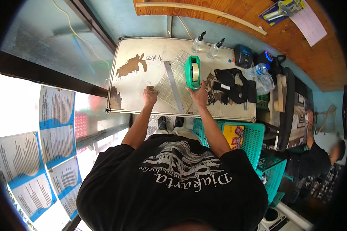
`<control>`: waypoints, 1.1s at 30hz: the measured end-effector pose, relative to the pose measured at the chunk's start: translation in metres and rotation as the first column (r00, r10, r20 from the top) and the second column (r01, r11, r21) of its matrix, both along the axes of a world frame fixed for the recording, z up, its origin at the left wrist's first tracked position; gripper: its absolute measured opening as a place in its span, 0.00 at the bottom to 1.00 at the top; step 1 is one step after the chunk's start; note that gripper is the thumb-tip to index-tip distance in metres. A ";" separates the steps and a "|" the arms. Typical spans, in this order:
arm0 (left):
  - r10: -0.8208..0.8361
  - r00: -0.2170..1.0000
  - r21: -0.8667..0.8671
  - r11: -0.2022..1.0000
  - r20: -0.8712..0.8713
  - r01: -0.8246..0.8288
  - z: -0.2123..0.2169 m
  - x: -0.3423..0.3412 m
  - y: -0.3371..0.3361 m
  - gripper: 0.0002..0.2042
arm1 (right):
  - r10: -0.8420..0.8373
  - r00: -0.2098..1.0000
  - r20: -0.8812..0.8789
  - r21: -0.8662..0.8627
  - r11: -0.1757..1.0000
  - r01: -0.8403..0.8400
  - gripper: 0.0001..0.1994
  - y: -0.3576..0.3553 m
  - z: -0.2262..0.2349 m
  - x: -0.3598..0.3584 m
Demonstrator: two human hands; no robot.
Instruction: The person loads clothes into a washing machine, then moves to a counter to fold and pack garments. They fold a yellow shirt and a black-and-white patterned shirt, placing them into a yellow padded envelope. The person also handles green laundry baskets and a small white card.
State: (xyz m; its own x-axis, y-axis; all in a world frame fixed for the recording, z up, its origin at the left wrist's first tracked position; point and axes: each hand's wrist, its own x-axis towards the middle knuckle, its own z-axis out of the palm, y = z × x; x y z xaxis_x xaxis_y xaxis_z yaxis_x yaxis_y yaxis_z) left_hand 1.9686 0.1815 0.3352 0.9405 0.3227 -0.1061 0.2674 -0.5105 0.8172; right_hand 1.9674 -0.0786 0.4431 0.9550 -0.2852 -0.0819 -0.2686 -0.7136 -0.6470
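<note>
Both hands work at the worn metal counter (pixel 142 50): the left hand (pixel 150 95) presses closed on a clear gridded sheet (pixel 169 86), while the right hand (pixel 199 94) grips a green tape dispenser (pixel 192 71) standing beside a metal ruler (pixel 174 86) lying across the sheet.

Daylight blows out the window (pixel 15 111) on my left, worktop (pixel 142 50) is evenly lit, and fisheye edges bend and go dark.
</note>
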 end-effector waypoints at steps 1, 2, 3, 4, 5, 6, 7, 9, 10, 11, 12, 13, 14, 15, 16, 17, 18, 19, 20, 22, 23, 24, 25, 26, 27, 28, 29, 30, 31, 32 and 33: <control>0.005 1.000 0.056 0.998 -0.003 -0.005 0.002 0.000 -0.001 0.22 | -0.047 0.998 0.043 -0.054 0.997 0.049 0.43 0.005 0.003 0.002; 0.008 0.999 0.083 0.997 -0.033 -0.005 0.003 0.001 -0.001 0.22 | -0.038 0.997 0.063 -0.050 0.998 0.041 0.40 0.004 -0.003 0.007; 0.004 0.998 0.110 0.994 -0.064 0.003 0.007 0.002 -0.003 0.22 | -0.038 0.996 0.081 -0.045 0.998 0.041 0.37 0.003 -0.009 0.009; 0.000 0.995 0.137 0.991 -0.095 0.013 0.011 0.003 -0.005 0.21 | -0.039 0.994 0.099 -0.041 0.998 0.043 0.34 0.001 -0.014 0.012; 0.010 0.987 0.143 0.990 -0.160 0.014 0.016 0.006 -0.006 0.20 | -0.032 0.993 0.118 -0.001 0.999 0.032 0.32 -0.003 -0.018 0.012; 0.000 0.974 0.093 0.995 -0.226 0.021 0.016 0.008 -0.007 0.21 | -0.015 0.990 0.141 0.033 0.999 0.010 0.30 -0.005 -0.016 0.012; -0.012 0.957 0.043 0.999 -0.290 0.026 0.016 0.010 -0.007 0.21 | 0.001 0.986 0.164 0.067 0.998 -0.012 0.28 -0.008 -0.012 0.012; -0.054 0.915 -0.045 0.998 -0.399 0.039 0.019 0.012 -0.012 0.23 | -0.054 0.990 0.132 0.153 0.988 0.034 0.27 -0.016 -0.010 0.010; -0.044 0.918 0.038 0.997 -0.393 0.064 0.021 0.013 -0.019 0.23 | -0.081 0.990 0.111 0.196 0.979 0.058 0.27 -0.022 -0.009 0.009; -0.034 0.921 0.122 0.989 -0.387 0.088 0.022 0.013 -0.027 0.23 | -0.038 0.988 0.150 0.052 0.998 0.031 0.28 -0.030 -0.006 0.007; -0.029 0.923 0.200 0.973 -0.383 0.114 0.026 0.013 -0.036 0.23 | -0.048 0.980 0.195 0.023 0.999 0.044 0.29 -0.039 -0.009 0.004; -0.024 0.908 0.217 0.968 -0.417 0.125 0.030 0.012 -0.042 0.23 | -0.055 0.969 0.241 -0.004 0.998 0.058 0.29 -0.046 -0.013 0.002; -0.007 0.903 0.249 0.960 -0.430 0.126 0.034 0.012 -0.048 0.23 | -0.062 0.956 0.287 -0.031 0.997 0.074 0.29 -0.053 -0.017 0.001; 0.009 0.895 0.279 0.952 -0.445 0.129 0.044 0.011 -0.056 0.23 | -0.092 0.973 0.214 -0.016 0.995 0.097 0.31 -0.059 -0.014 -0.001; 0.024 0.888 0.308 0.942 -0.460 0.134 0.049 0.011 -0.061 0.23 | -0.090 0.969 0.229 -0.026 0.995 0.099 0.31 -0.066 -0.019 -0.001; 0.021 0.879 0.298 0.944 -0.477 0.139 0.046 0.011 -0.062 0.22 | -0.089 0.966 0.244 -0.037 0.994 0.101 0.31 -0.074 -0.026 -0.001; 0.022 0.870 0.291 0.946 -0.492 0.141 0.045 0.012 -0.061 0.22 | -0.086 0.962 0.260 -0.044 0.994 0.101 0.31 -0.079 -0.027 -0.001; 0.022 0.862 0.284 0.948 -0.507 0.143 0.044 0.013 -0.060 0.22 | -0.086 0.962 0.258 -0.059 0.993 0.104 0.31 -0.085 -0.028 0.001; 0.025 0.879 0.306 0.942 -0.476 0.139 0.042 0.014 -0.061 0.20 | -0.086 0.963 0.257 -0.074 0.991 0.108 0.31 -0.091 -0.029 0.003; 0.030 0.909 0.357 0.925 -0.415 0.132 0.043 0.013 -0.059 0.17 | -0.096 0.962 0.254 -0.083 0.989 0.120 0.30 -0.096 -0.024 0.005; 0.006 0.907 0.296 0.946 -0.422 0.131 0.044 0.014 -0.057 0.17 | -0.105 0.961 0.255 -0.080 0.988 0.129 0.30 -0.099 -0.022 0.006; -0.022 0.905 0.236 0.962 -0.425 0.134 0.042 0.015 -0.052 0.18 | -0.118 0.959 0.256 -0.075 0.987 0.142 0.30 -0.101 -0.020 0.006; -0.049 0.903 0.175 0.975 -0.428 0.136 0.040 0.015 -0.048 0.18 | -0.117 0.949 0.293 -0.049 0.989 0.137 0.29 -0.103 -0.023 0.008; -0.033 0.920 0.179 0.977 -0.390 0.111 0.038 0.014 -0.044 0.18 | -0.122 0.950 0.288 -0.043 0.989 0.140 0.29 -0.103 -0.025 0.007; -0.018 0.938 0.177 0.981 -0.345 0.083 0.037 0.016 -0.043 0.18 | -0.124 0.949 0.289 -0.043 0.989 0.142 0.29 -0.104 -0.019 0.009; -0.002 0.954 0.172 0.983 -0.300 0.056 0.036 0.018 -0.041 0.18 | -0.126 0.949 0.290 -0.043 0.989 0.145 0.29 -0.104 -0.015 0.011; 0.017 0.954 0.136 0.990 -0.298 0.024 0.035 0.019 -0.038 0.18 | -0.137 0.940 0.312 -0.015 0.989 0.149 0.29 -0.104 -0.018 0.010; 0.028 0.955 0.096 0.995 -0.295 0.000 0.038 0.021 -0.037 0.17 | -0.148 0.942 0.300 -0.025 0.986 0.163 0.29 -0.107 -0.020 0.010; 0.038 0.955 0.054 0.998 -0.294 -0.023 0.041 0.024 -0.037 0.17 | -0.161 0.944 0.286 -0.035 0.983 0.178 0.30 -0.110 -0.022 0.010; 0.043 0.954 0.018 0.999 -0.296 -0.040 0.042 0.028 -0.033 0.17 | -0.175 0.946 0.273 -0.046 0.980 0.195 0.30 -0.111 -0.024 0.009; 0.055 0.952 -0.016 0.998 -0.300 -0.062 0.039 0.030 -0.024 0.17 | -0.175 0.945 0.278 -0.064 0.978 0.200 0.30 -0.110 -0.022 0.009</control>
State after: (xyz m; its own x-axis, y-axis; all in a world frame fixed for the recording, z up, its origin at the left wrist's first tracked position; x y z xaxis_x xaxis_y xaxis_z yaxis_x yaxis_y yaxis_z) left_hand 1.9982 0.1578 0.3746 0.8440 0.3701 -0.3882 0.5302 -0.4672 0.7075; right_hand 1.9761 -0.1884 0.4213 0.8665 -0.4553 0.2046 -0.2278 -0.7255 -0.6494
